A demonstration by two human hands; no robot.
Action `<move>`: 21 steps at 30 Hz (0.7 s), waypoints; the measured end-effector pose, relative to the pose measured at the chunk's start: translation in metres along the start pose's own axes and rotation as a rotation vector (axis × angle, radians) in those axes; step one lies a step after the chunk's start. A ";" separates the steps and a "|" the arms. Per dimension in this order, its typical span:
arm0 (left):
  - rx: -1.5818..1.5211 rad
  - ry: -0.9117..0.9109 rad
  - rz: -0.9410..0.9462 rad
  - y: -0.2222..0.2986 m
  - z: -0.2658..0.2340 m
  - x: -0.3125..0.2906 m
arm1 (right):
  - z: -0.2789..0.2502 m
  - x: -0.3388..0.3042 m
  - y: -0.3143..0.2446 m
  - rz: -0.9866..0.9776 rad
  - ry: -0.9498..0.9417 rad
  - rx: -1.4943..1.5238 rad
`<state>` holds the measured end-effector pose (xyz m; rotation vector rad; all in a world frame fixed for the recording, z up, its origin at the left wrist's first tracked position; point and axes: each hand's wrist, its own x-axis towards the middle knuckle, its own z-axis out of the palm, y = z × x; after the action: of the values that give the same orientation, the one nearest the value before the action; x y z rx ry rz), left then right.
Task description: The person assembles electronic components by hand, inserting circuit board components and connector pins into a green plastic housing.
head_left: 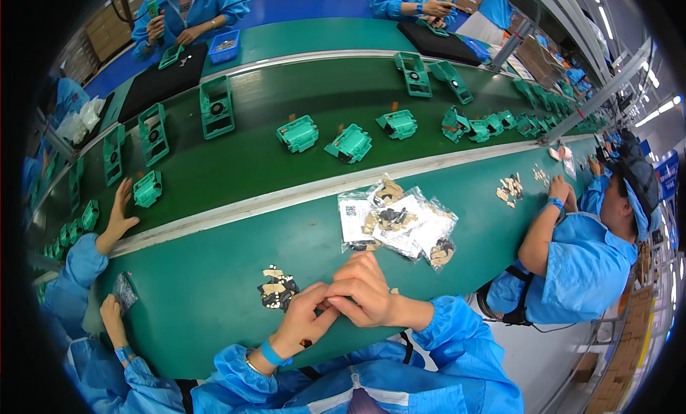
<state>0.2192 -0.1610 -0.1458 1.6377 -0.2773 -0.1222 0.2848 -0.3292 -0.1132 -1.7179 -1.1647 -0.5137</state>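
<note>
My left hand (299,322) and my right hand (363,289) meet above the near edge of the green bench. Both are closed, with thumbs and fingertips pressed together. Whatever they pinch is too small or hidden to make out. A small dark brown patch (306,342) shows on my left hand, above the blue wrist strap (272,353). Just left of my hands lies a loose pile of small black and tan pieces (277,291). Beyond my right hand are several clear plastic bags (400,224) holding white printed sheets and similar tan and black pieces.
Behind a pale rail (286,197), a dark green belt (250,167) carries several green plastic housings (298,134). At left, a co-worker's hand (120,212) reaches over the belt. At right, another person (579,271) sits by scattered tan pieces (509,189). Two people work across the belt.
</note>
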 end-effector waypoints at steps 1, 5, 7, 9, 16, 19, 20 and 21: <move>-0.015 0.006 0.009 0.003 0.001 0.001 | -0.002 0.000 0.000 0.004 -0.006 -0.018; 0.020 -0.002 0.037 -0.003 0.000 0.001 | -0.003 -0.001 0.000 -0.005 -0.016 -0.068; 0.012 -0.011 0.036 -0.004 -0.001 0.000 | -0.002 -0.001 0.000 -0.009 -0.020 -0.059; 0.007 -0.008 0.033 -0.003 -0.001 -0.001 | -0.001 -0.001 0.000 -0.013 -0.022 -0.057; 0.025 -0.006 0.050 -0.005 0.000 -0.001 | -0.002 -0.001 -0.001 -0.014 -0.032 -0.066; 0.016 0.000 0.053 -0.003 0.001 0.000 | -0.002 0.000 -0.001 -0.015 -0.035 -0.068; 0.015 0.001 0.052 -0.003 0.001 -0.001 | -0.002 0.000 -0.001 -0.015 -0.035 -0.070; 0.024 0.002 0.061 -0.004 0.001 -0.001 | -0.002 0.000 -0.001 -0.016 -0.037 -0.069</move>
<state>0.2188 -0.1616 -0.1496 1.6518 -0.3285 -0.0713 0.2844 -0.3314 -0.1121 -1.7852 -1.1995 -0.5400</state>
